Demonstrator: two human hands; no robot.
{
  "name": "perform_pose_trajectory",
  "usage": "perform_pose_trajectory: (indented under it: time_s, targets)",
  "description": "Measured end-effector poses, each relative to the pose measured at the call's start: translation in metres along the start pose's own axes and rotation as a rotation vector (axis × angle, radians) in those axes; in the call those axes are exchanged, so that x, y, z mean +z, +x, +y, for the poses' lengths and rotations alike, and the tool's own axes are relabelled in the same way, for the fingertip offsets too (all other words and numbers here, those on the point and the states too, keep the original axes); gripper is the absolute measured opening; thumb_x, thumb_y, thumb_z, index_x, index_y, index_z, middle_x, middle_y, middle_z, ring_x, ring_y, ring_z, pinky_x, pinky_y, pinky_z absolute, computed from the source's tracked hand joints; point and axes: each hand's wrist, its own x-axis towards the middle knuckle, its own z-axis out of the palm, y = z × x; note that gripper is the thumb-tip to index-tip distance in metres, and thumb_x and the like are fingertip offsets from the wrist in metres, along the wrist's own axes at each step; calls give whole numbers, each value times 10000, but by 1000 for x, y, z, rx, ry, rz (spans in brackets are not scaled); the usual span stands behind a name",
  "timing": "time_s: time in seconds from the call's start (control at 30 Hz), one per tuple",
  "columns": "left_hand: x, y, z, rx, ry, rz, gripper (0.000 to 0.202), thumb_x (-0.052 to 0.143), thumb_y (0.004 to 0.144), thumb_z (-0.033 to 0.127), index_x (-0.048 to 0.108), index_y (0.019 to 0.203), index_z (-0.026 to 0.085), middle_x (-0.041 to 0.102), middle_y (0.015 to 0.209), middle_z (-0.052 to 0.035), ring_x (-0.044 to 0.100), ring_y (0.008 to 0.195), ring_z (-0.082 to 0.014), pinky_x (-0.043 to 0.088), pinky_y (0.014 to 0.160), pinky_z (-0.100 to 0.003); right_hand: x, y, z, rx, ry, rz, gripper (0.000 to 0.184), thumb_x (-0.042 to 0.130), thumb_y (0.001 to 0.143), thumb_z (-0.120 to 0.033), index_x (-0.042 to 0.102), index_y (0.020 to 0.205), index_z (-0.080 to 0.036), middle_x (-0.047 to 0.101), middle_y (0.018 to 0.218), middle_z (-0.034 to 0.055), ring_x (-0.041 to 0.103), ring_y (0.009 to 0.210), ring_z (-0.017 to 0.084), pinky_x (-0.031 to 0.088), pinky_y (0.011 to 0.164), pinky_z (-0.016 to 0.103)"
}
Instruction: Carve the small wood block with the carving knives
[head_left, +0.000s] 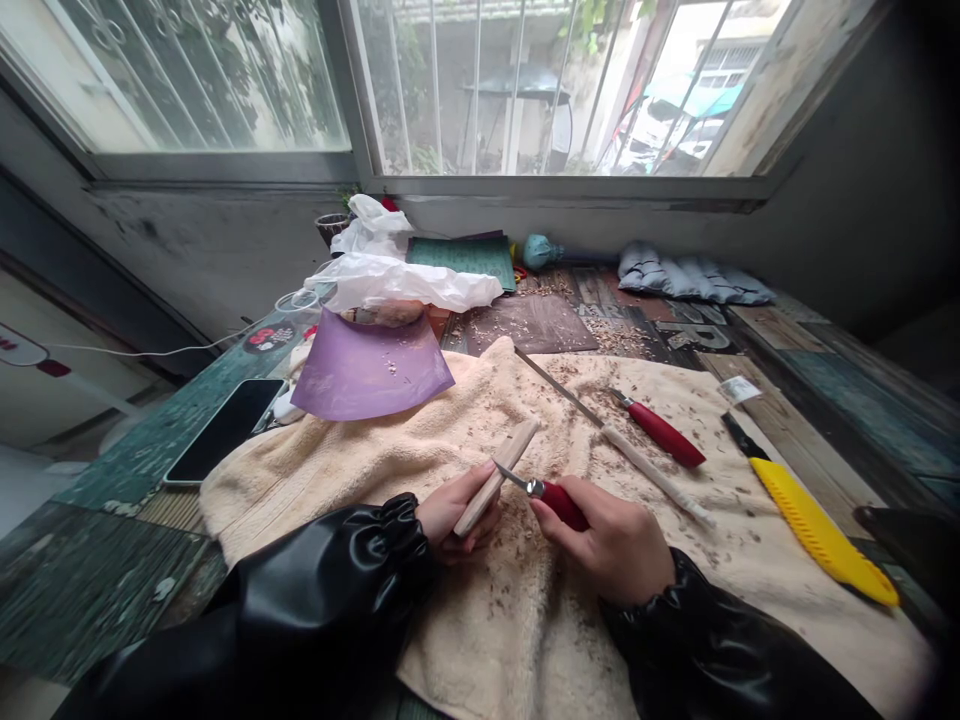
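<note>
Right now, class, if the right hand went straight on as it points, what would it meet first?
Leading with its red-handled carving knife, the right hand would likely meet the wooden stick in the left hand; the blade overlaps it here, though contact is unclear.

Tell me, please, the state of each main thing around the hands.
Wooden stick: tilted, in left hand
Red-handled knife: blade bare, against stick, in right hand
Second red-handled knife: lying loose
Long metal-shafted tool: lying loose
Yellow tool: lying loose
Purple sheet: curled, dotted with shavings
Smartphone: screen dark
Towel: rumpled
</note>
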Motion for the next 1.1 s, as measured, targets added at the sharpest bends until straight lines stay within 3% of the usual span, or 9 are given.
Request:
perform_pose_trajectory:
  time_s: [0.47,0.67,0.83,1.1]
  targets:
    - [0,2,0,29,-10,-1,453,319,815,511,393,532,165,354,263,42,170,179,-48,102,203,-157,2,1,4,25,20,-39,380,422,777,-501,584,622,-195,535,496,-19,468,441,82,269,456,219]
    - [-1,0,-1,28,-20,14,438,326,811,508,372,531,174,369,259,42,191,176,-58,111,205,-160,-3,8,17,49,-60,64,381,438,770,-490,555,573,-186,510,473,-15,435,437,83,273,466,216]
    - [-1,0,-1,26,-4,34,444,329,804,525,378,538,173,375,263,43,189,179,-56,103,210,-162,-1,4,12,-15,103,-12,360,436,777,-476,590,643,-181,530,502,-18,455,443,76,286,469,211]
    - [-2,1,-3,24,36,25,448,322,816,496,376,511,172,382,264,37,202,174,-64,122,202,-166,-3,7,17,-21,72,35,340,457,769,-472,590,646,-184,537,506,-21,462,449,77,293,471,211]
